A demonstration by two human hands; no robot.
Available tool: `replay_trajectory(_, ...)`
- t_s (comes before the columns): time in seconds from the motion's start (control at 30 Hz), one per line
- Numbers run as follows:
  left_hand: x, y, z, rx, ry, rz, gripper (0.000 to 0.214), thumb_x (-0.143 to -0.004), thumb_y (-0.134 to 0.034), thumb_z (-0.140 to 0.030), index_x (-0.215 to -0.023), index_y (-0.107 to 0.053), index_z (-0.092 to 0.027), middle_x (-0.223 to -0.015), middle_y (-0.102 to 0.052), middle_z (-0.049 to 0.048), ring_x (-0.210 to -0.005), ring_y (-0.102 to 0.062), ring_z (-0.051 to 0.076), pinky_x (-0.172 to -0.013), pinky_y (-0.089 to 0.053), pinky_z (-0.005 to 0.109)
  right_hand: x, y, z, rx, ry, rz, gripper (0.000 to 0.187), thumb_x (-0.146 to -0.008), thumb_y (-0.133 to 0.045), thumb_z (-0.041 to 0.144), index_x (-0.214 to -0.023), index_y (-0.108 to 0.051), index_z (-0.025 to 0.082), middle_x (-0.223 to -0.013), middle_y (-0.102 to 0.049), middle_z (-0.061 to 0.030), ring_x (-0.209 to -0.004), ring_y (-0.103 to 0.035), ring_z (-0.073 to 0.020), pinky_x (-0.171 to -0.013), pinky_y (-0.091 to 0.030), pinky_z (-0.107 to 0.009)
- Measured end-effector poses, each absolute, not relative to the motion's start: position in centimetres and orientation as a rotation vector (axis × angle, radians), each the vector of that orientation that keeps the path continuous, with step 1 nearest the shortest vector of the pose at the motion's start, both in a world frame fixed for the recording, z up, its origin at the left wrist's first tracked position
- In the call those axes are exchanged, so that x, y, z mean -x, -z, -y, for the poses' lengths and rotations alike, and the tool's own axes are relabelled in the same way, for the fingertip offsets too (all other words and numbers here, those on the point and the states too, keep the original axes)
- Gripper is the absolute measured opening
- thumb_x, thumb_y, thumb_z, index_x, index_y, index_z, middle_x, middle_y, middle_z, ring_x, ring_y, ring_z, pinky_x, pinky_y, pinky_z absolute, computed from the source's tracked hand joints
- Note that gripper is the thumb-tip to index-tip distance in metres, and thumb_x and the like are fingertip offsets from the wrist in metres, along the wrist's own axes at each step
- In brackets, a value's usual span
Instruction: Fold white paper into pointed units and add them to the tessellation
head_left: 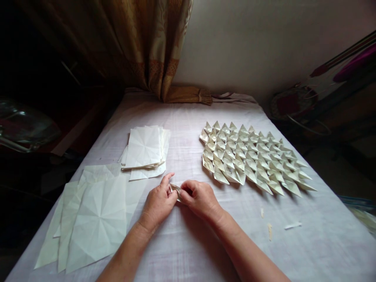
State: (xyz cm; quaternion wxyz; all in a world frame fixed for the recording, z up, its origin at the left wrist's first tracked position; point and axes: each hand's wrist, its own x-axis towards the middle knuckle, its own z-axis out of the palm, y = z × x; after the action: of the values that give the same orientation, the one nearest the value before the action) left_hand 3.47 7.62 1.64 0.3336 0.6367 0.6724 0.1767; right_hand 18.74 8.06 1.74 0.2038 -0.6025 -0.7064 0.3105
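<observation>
A small folded piece of paper [175,191] is pinched between my two hands, low over the cloth-covered table. My left hand [159,200] grips its left end with thumb and fingers, the index finger raised at the top. On the other side my right hand [200,197] closes thumb and fingertips on its right end. Fingers cover much of the paper, so its full shape is hidden. Just beyond my right hand stand rows of folded paper boats [246,156], packed closely together.
Left of my hands lie large creased paper sheets [98,223], overlapping. Behind them is a stack of smaller creased sheets [143,147]. Paper scraps [270,232] lie to the right on the pale tablecloth [317,235]. A gold-brown curtain [155,51] hangs at the far edge.
</observation>
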Motion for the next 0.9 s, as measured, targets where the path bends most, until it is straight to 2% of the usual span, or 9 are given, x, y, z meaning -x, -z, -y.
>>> replay_trajectory(0.37, -3.2, -1.5, -8.0, -1.613, -0.463, -1.678, 0.063, -0.076, -0.054, -0.01, -0.138, -0.051, -0.018, -0.059, -0.052, -0.0068, -0.059, -0.052, 0.015, -0.062, -0.036, 0.024, -18.0, -1.9, -8.1, 1.839, -0.794, 1.918, 0.012, -0.078, -0.061, 0.018, -0.071, -0.071, 0.021, -0.068, -0.072, -0.002, -0.06, -0.06, -0.0143, -0.059, -0.033, -0.024)
replay_trajectory(0.5, -3.2, -1.5, -8.1, -1.565, -0.543, -1.662, 0.057, -0.076, -0.055, -0.013, -0.132, -0.057, -0.018, -0.057, -0.05, -0.0072, -0.059, -0.052, 0.015, -0.063, -0.037, 0.024, -18.4, -1.6, -8.4, 1.83, -0.785, 1.847, 0.009, -0.077, -0.063, 0.018, -0.083, -0.07, 0.021, -0.066, -0.069, -0.0003, -0.058, -0.057, -0.014, -0.058, -0.033, -0.024)
replay_trajectory(0.6, -3.1, -1.6, -8.4, -1.507, -0.589, -1.631, 0.05, -0.077, -0.054, -0.019, -0.127, -0.06, -0.016, -0.056, -0.053, -0.0066, -0.056, -0.052, 0.014, -0.059, -0.037, 0.024, -18.8, -1.4, -8.4, 1.715, -0.815, 1.809, 0.008, -0.082, -0.06, 0.023, -0.083, -0.067, 0.02, -0.066, -0.066, 0.0003, -0.058, -0.055, -0.0137, -0.057, -0.034, -0.024)
replay_trajectory(0.7, -2.9, -1.7, -8.6, -1.463, -0.59, -1.563, 0.048, -0.08, -0.052, -0.027, -0.125, -0.06, -0.013, -0.054, -0.053, -0.0068, -0.046, -0.048, 0.012, -0.051, -0.036, 0.023, -19.6, -1.1, -7.9, 1.603, -0.827, 1.799, 0.019, -0.09, -0.05, 0.028, -0.079, -0.064, 0.02, -0.067, -0.065, -0.0003, -0.061, -0.055, -0.0136, -0.059, -0.037, -0.024)
replay_trajectory(0.8, -2.7, -1.6, -8.7, -1.404, -0.595, -1.498, 0.051, -0.082, -0.048, -0.032, -0.127, -0.056, -0.012, -0.052, -0.051, -0.0081, -0.037, -0.043, 0.011, -0.042, -0.033, 0.022, -20.6, -0.6, -6.9, 1.447, -0.876, 1.781, 0.02, -0.092, -0.048, 0.031, -0.088, -0.063, 0.019, -0.071, -0.065, -0.0002, -0.061, -0.056, -0.013, -0.06, -0.04, -0.023)
replay_trajectory(0.9, -2.6, -1.4, -8.7, -1.352, -0.619, -1.463, 0.052, -0.083, -0.045, -0.035, -0.129, -0.053, -0.011, -0.055, -0.053, -0.0073, -0.035, -0.043, 0.009, -0.038, -0.031, 0.02, -21.1, -0.2, -5.9, 1.301, -0.88, 1.83, 0.022, -0.087, -0.057, 0.028, -0.106, -0.063, 0.019, -0.079, -0.068, -0.0009, -0.058, -0.055, -0.0117, -0.059, -0.042, -0.022)
